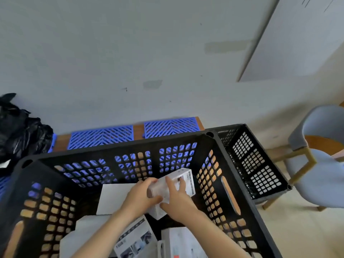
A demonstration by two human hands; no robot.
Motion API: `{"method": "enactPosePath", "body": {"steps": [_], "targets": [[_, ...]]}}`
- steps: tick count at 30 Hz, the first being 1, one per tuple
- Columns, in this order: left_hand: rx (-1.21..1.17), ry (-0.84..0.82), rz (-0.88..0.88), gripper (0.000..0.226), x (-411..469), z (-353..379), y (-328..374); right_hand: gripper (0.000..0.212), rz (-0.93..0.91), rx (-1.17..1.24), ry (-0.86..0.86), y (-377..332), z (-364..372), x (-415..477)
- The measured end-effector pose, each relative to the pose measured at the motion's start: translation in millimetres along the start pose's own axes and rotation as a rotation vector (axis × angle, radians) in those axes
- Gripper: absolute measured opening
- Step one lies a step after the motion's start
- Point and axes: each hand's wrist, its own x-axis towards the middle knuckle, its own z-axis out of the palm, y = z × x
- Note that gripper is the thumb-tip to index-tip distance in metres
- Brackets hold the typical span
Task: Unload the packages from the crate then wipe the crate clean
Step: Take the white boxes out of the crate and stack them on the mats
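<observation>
Left grip (141,198) and right grip (178,202) both hold 1 white box (186,180), with fingers curled round its near end and its top. That box is inside the black crate (119,148), tilted and close to the right wall. I think the step here is lifting this box out.

Closest to the person, more packages lie low in the crate. They are a printed box (135,239), a box with a red mark (183,243), and a blurry white package (87,233) on the left. A flat white package (115,198) lies a bit farther in, just left of the left grip. So the crate is not empty yet, and I think wiping has to wait.

Past the crate's far wall, 2 blue mats (101,136) lie on a brown table (138,132). A second crate (260,164) sits right beside the first, on the right. A black bag (20,131) is at the far left. A blue chair (323,164) stands at the right, near the pale wall (130,53).

What could go wrong? The box looks smooth, and the fingers hold mostly 1 end. It could slip and drop on the packages below. The right wall is close, so a fast lift could bump the box on the rim and knock it loose.
</observation>
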Motion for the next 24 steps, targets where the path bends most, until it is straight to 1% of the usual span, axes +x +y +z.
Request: {"method": "enactPosePath", "body": {"steps": [4, 7, 10, 15, 17, 20, 24], "targets": [[0.007, 0.100, 0.047, 0.063, -16, -6, 5, 0.069, -0.045, 0.099, -0.054, -4, -21, -8], [0.034, 0.179, 0.063, 0.065, -29, -17, 8, 0.061, -0.130, 0.072, -0.015, -9, -34, -19], [0.035, 0.227, 0.088, 0.066, -43, -27, 13, 0.060, -0.182, 0.055, 0.028, -15, -36, -30], [0.038, 0.335, 0.153, 0.065, -74, -45, 17, 0.053, -0.233, 0.124, 0.150, -35, -34, -56], [0.004, 0.379, 0.186, 0.065, -89, -54, 17, 0.052, -0.247, 0.168, 0.197, -46, -32, -69], [-0.030, 0.438, 0.247, 0.065, -112, -67, 14, 0.049, -0.273, 0.228, 0.301, -69, -28, -91], [-0.045, 0.535, 0.342, 0.065, -145, -87, 2, 0.047, -0.268, 0.291, 0.376, -106, -14, -125]]}}
